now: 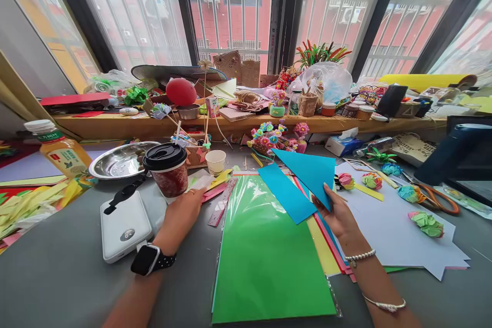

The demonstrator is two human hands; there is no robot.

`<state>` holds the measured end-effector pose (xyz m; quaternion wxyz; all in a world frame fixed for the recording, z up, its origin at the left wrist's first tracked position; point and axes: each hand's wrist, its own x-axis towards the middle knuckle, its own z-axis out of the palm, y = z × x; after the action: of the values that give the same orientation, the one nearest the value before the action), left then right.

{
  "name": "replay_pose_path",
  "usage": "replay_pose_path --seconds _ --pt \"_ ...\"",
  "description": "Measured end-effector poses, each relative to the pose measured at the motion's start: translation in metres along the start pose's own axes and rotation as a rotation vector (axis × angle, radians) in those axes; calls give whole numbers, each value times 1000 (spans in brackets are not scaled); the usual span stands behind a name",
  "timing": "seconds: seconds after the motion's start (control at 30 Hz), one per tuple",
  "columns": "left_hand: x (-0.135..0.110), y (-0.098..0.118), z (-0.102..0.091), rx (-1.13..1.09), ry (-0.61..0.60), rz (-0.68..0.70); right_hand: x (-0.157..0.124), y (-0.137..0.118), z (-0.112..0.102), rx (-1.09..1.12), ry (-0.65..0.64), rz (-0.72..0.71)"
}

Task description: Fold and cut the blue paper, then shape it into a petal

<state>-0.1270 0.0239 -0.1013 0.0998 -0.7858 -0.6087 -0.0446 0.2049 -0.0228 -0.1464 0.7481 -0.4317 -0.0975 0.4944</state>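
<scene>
My right hand [338, 215] grips a blue paper triangle [307, 169] by its lower right corner, thumb in front. A blue paper strip [286, 192] slants beneath it, one end close to my fingers; whether it is held too I cannot tell. Below lies a stack of green paper [272, 256] in a clear sleeve. My left hand [182, 215] reaches to small paper pieces beside the cup, fingers drawn together at a pink strip [214, 192] and a yellow strip [221, 178]. Its fingertips are partly hidden. A pink patterned ruler [223, 202] lies just right of that hand.
A lidded coffee cup [167, 171] and a white power bank [126, 228] stand close to my left arm. A juice bottle [57, 148] and a metal plate [115, 161] sit farther left. On the right are crumpled paper flowers [426, 224], white sheets [378, 225] and scissors [434, 197].
</scene>
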Motion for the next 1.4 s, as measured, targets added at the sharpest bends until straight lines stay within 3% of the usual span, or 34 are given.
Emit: replay_pose_path --seconds 0.27,0.43,0.5,0.57,0.63,0.77,0.9,0.97,1.07,1.23,1.4 --pt "-7 -17 -26 1 201 -245 -1 0 1 -57 -19 -32" --pt "-8 -10 -26 -65 326 -182 -2 0 2 -67 -20 -30" --pt "-5 -1 -18 -95 278 -64 -3 -1 2 -87 -17 -41" --pt "-2 7 -9 -77 164 157 -4 -1 2 -109 -5 -57" --pt "-1 13 1 -40 47 275 -4 1 1 -199 -58 -40" --pt "-2 13 10 32 -12 238 -8 10 1 -545 -351 49" --pt "0 13 6 7 46 176 -13 15 6 -1029 -614 -233" --pt "-1 21 3 -60 72 221 -15 15 8 -1124 -644 -316" --pt "-11 49 1 -257 62 418 -17 14 9 -1131 -676 -270" --pt "-45 101 11 -372 -109 664 -17 13 9 -1115 -700 -275" --pt "-55 113 19 -388 -223 736 -18 14 11 -1249 -701 -377"
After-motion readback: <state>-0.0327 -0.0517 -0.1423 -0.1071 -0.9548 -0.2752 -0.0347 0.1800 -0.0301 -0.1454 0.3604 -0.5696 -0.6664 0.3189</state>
